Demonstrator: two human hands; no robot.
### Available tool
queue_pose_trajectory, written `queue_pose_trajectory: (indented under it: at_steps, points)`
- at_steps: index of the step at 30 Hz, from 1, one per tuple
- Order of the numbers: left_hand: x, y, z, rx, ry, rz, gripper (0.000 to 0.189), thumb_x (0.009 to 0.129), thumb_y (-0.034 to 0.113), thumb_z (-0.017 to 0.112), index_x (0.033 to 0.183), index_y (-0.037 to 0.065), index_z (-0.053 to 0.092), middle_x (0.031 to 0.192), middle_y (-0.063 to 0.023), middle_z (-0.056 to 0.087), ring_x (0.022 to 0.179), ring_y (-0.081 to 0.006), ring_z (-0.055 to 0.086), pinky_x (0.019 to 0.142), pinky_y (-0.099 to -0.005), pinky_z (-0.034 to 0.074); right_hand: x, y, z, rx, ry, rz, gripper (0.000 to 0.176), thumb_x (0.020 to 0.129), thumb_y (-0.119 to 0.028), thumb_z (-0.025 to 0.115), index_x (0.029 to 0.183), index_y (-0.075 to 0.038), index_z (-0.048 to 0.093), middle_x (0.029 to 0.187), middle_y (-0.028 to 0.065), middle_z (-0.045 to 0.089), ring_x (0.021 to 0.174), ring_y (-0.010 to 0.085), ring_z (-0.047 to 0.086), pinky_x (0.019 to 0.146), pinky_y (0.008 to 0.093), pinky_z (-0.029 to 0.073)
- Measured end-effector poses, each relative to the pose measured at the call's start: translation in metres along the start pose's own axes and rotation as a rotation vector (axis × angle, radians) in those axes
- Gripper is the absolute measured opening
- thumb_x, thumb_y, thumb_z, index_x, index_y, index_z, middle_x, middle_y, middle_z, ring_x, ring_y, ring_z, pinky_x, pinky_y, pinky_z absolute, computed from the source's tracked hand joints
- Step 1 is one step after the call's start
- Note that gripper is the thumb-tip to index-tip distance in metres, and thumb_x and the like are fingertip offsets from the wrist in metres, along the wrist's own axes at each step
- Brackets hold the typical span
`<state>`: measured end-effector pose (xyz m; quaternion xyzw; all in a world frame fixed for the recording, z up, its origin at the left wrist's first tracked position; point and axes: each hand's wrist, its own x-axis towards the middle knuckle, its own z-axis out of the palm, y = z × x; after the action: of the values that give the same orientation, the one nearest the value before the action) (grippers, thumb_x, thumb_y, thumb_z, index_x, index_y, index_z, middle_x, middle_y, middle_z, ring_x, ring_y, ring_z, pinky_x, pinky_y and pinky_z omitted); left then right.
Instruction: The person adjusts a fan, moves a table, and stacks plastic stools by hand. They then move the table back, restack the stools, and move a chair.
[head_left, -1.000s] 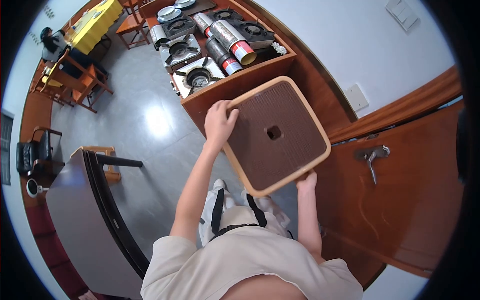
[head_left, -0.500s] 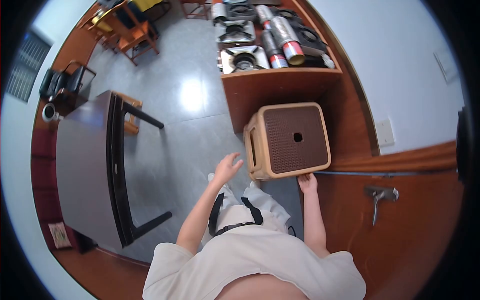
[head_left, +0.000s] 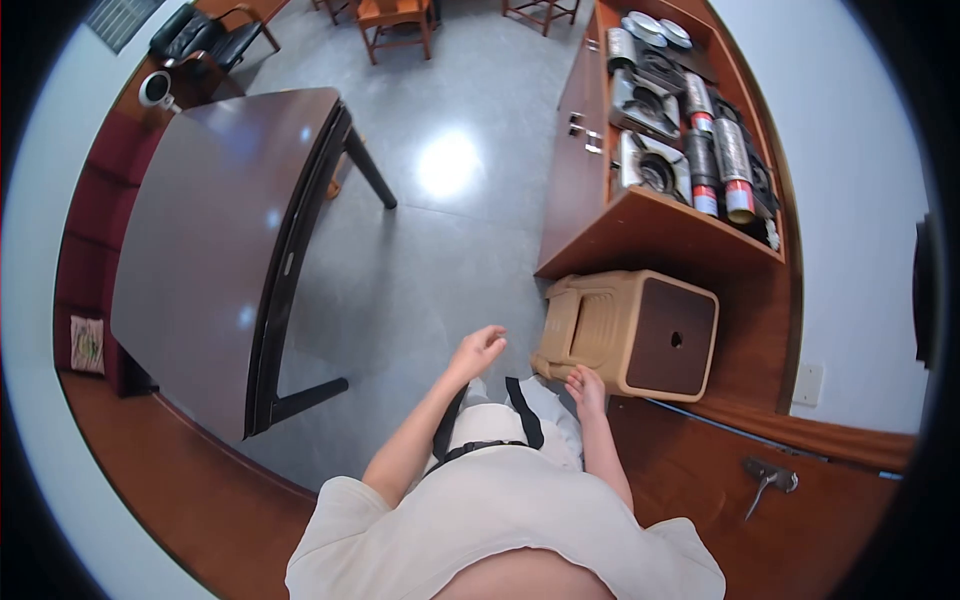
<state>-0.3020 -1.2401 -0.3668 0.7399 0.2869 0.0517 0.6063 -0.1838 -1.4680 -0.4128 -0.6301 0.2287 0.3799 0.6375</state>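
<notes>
A tan plastic stool [head_left: 590, 325] with a brown textured seat and a small hole in it stands against the end of the wooden cabinet. My right hand [head_left: 587, 387] is beside the stool's near side, palm turned up and fingers loosely spread, overlapping its lower side in this view. Nothing shows in that hand. To the left, my left hand [head_left: 480, 352] hovers over the grey floor, fingers stretched and apart, holding nothing.
A dark-topped table [head_left: 215, 240] with black legs fills the left. Portable gas stoves [head_left: 655, 165] and gas canisters [head_left: 735, 165] lie on the cabinet [head_left: 640, 225] at right. A wooden door [head_left: 690, 480] with a metal handle is at lower right. Chairs [head_left: 393, 22] stand far back.
My view has swung left, so the stool and cabinet appear farther right. My right hand has moved from under the seat's near edge back towards my body; both hands are closer together.
</notes>
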Motion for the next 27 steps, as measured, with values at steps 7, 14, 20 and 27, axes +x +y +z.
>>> queue_pose_trajectory:
  at_steps: [7,14,20,27]
  points:
    - [-0.011,-0.034,-0.101,-0.125,0.364,-0.164,0.026,0.074,0.019,0.048,0.093,0.001,0.051,0.080,-0.0102,0.056,0.075,-0.0164,0.053,0.066,-0.0263,0.041,0.016,-0.028,0.123,-0.307,-0.275,-0.076,0.018,0.079,-0.020,0.044,0.088,-0.005,0.049,0.073,0.0029,0.053,0.064,0.0105,0.051,0.059,0.0229,0.043]
    - [0.031,-0.059,-0.113,-0.316,0.579,-0.200,0.026,0.075,0.019,0.047,0.093,0.001,0.051,0.080,-0.0100,0.056,0.074,-0.0144,0.052,0.066,-0.0251,0.040,0.094,-0.081,0.206,-0.321,-0.333,-0.063,0.017,0.080,-0.019,0.043,0.088,-0.005,0.050,0.074,0.0025,0.053,0.062,0.0091,0.050,0.056,0.0215,0.042]
    - [0.139,-0.031,-0.153,-0.172,0.513,-0.264,0.026,0.076,0.017,0.046,0.096,0.001,0.049,0.085,-0.0082,0.055,0.079,-0.0140,0.050,0.070,-0.0253,0.039,0.189,-0.143,0.297,-0.392,-0.431,0.002,0.017,0.080,-0.018,0.042,0.089,-0.005,0.048,0.071,0.0016,0.051,0.062,0.0103,0.050,0.059,0.0238,0.043]
    - [0.309,0.057,-0.211,-0.236,0.486,-0.091,0.028,0.075,0.018,0.047,0.098,0.003,0.049,0.092,-0.0129,0.054,0.085,-0.0205,0.051,0.073,-0.0299,0.040,0.277,-0.262,0.378,-0.414,-0.401,-0.048,0.011,0.078,-0.015,0.044,0.080,-0.007,0.051,0.059,-0.0013,0.047,0.053,0.0083,0.048,0.054,0.0229,0.043]
